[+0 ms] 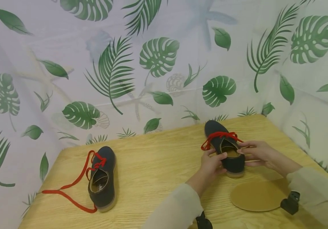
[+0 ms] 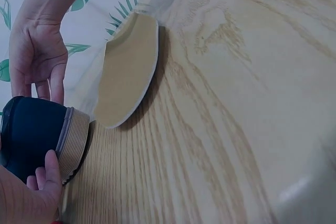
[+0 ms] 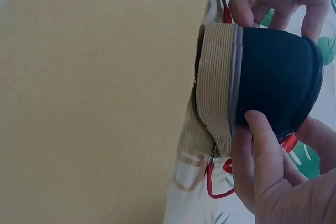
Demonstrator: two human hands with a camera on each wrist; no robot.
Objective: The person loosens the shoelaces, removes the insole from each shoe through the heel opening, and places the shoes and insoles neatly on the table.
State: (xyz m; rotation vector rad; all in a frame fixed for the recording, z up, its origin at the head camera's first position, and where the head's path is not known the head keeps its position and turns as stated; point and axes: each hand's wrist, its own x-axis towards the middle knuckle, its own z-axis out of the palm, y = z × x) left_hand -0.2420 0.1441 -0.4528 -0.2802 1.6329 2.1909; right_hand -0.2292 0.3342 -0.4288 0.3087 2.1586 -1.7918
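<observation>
leaf-printed white cloth (image 1: 164,68) rises behind a wood-grain table (image 1: 158,171).

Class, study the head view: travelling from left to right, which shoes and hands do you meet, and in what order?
The shoe standing apart → the left hand → the shoe between the hands → the right hand.

A small mark (image 1: 100,187) inside the loose shoe (image 1: 109,184) is too tiny for me to read. The right sleeve (image 1: 318,190) hides one end of the tan board (image 1: 256,195). From the left wrist, the picture's edge crops the held shoe (image 2: 34,135).
</observation>
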